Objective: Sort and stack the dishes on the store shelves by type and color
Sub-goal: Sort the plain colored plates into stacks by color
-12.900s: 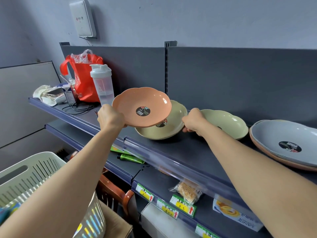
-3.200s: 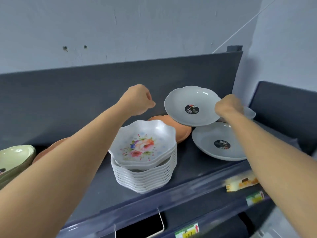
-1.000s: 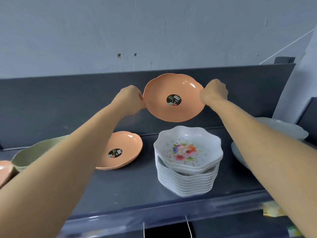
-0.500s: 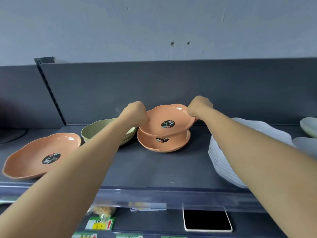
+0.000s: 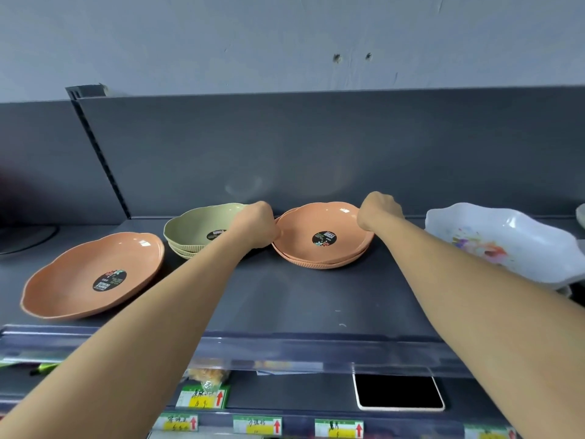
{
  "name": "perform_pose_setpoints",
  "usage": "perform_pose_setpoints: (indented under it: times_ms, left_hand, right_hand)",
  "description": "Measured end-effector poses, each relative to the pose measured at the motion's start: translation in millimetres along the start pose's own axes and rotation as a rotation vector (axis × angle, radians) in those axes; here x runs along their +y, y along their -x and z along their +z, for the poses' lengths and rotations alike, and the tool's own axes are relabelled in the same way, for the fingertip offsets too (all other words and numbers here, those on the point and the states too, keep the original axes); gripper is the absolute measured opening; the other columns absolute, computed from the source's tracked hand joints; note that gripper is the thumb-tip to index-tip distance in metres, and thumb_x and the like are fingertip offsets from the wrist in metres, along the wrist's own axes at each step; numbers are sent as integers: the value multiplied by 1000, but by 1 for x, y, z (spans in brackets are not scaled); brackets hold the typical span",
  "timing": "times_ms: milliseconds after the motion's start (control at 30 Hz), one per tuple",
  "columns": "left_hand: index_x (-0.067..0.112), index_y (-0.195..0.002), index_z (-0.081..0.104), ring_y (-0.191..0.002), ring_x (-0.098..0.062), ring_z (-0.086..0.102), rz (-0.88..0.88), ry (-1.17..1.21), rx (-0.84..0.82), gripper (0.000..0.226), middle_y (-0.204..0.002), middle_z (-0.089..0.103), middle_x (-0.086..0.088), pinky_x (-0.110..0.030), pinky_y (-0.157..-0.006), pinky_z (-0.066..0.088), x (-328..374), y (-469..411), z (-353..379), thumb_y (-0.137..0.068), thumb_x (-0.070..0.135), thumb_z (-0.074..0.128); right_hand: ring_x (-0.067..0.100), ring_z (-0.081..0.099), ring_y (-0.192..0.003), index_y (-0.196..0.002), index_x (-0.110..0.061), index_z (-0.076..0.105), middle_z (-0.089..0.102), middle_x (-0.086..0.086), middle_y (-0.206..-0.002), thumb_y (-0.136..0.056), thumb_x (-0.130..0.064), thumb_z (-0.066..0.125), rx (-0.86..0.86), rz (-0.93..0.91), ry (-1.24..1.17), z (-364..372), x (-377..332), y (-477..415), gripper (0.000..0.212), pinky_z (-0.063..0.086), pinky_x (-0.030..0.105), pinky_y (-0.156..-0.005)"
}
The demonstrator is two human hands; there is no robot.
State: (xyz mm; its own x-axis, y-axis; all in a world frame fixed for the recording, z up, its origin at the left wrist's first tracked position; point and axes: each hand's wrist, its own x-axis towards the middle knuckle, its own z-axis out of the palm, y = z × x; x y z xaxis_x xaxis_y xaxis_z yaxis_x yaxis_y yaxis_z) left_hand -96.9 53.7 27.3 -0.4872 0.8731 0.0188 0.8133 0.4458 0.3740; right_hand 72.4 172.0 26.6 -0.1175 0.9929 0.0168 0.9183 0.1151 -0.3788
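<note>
Both hands, left [image 5: 258, 224] and right [image 5: 378, 210], seemingly pinch the top orange plate [image 5: 323, 236] by its rim, seating it on its match.

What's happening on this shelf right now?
A person is sorting dishes on the shelf. The left hand and right hand grip opposite rims of an orange dish, nested on another orange one. A green stack sits just left, a lone orange dish farther left, and a floral bowl to the right.

Soft even light; edges bowed, perhaps blurred.
</note>
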Motion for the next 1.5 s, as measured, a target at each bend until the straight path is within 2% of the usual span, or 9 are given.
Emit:
perform_pose_setpoints:
  times_ms: [300,500,667,933,1067,1200,1300,1400,1500]
  left_hand:
    - [9,-61,40,-45,-22,49,-124,50,-100,31,-55,50,-7,-23,-48,38,5,9,19,-90,13,49]
    - [9,-62,41,-52,-26,52,-191,112,-108,29,-55,51,-8,-26,-52,42,9,12,26,-90,10,47]
    - [10,-58,38,-35,-18,43,-227,159,-108,29,-36,48,-5,-18,-41,34,16,20,24,-85,1,42]
    - [7,-72,47,-46,-23,67,-306,614,102,18,-45,64,-7,-24,-51,54,35,21,-1,-89,4,40]
    - [8,-69,44,-20,-13,52,-328,599,211,23,-59,63,-11,-12,-25,36,26,32,-27,-91,3,40]
    - [8,-70,46,-21,-13,53,-390,586,326,18,-33,58,-6,-18,-36,44,-5,45,-50,-87,2,44]
    - [7,-70,44,-21,-13,53,-446,603,408,19,-51,63,-12,-15,-29,42,-34,62,-70,-89,3,45]
    - [10,-71,42,-21,-15,53,-537,562,483,18,-36,59,-6,-16,-31,41,-68,81,-85,-87,3,45]
    - [7,-75,49,-21,-18,54,-629,575,544,14,-69,68,-16,-15,-26,39,-104,101,-94,-87,1,47]
  right_hand:
    - [35,64,-106,-118,3,57,59,20,-123,-90,2,45,-167,23,-20,9,6,-1,31,51,34,-74]
    - [27,53,-52,-87,1,48,57,18,-95,-93,0,40,-279,61,33,2,0,7,10,40,29,-45]
    - [32,65,-104,-121,1,55,60,18,-122,-90,1,45,-222,22,-35,-3,4,7,33,48,30,-68]
    - [34,59,-112,-124,-2,57,58,15,-126,-92,-3,45,24,-19,-206,-36,1,6,34,49,35,-83]
    - [34,59,-108,-98,-5,61,61,12,-118,-93,-8,48,115,-126,-290,-48,-16,10,13,43,32,-73]
    - [31,49,-76,-59,-13,34,48,3,-73,-92,-17,51,120,-313,-333,-49,-49,16,38,33,26,-51]
    - [27,42,-65,-57,-12,33,37,1,-60,-91,-31,54,37,-524,-270,-42,-78,29,44,26,26,-45]
    - [25,44,-62,-67,-8,48,45,3,-62,-92,-39,55,-13,-691,-192,-32,-105,48,40,31,27,-48]
    - [27,47,-68,-77,-7,53,49,4,-68,-92,-39,54,-30,-811,-122,-22,-132,69,35,32,28,-50]
